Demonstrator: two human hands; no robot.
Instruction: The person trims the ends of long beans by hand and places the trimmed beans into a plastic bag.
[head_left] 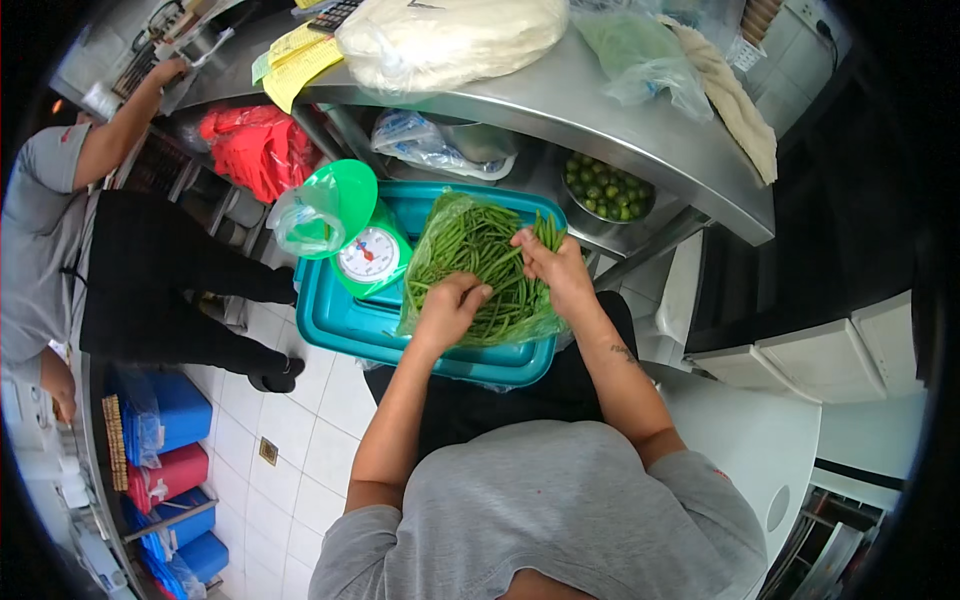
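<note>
A clear plastic bag full of green beans lies open on the teal plastic lid in front of me. At the bag's right side my right hand is closed on a few green beans, which stick up past its fingers. My left hand is over the near left part of the beans, its fingers curled together; what they hold, if anything, is hidden. Left of the bag stands a green kitchen scale with a round dial. A clear plastic bag with a little green inside rests on its pan.
Behind the lid runs a steel counter bearing a large white bagged bundle and a cloth. Beneath it sits a bowl of small green limes. A co-worker stands at the left, near stacked blue and red bins.
</note>
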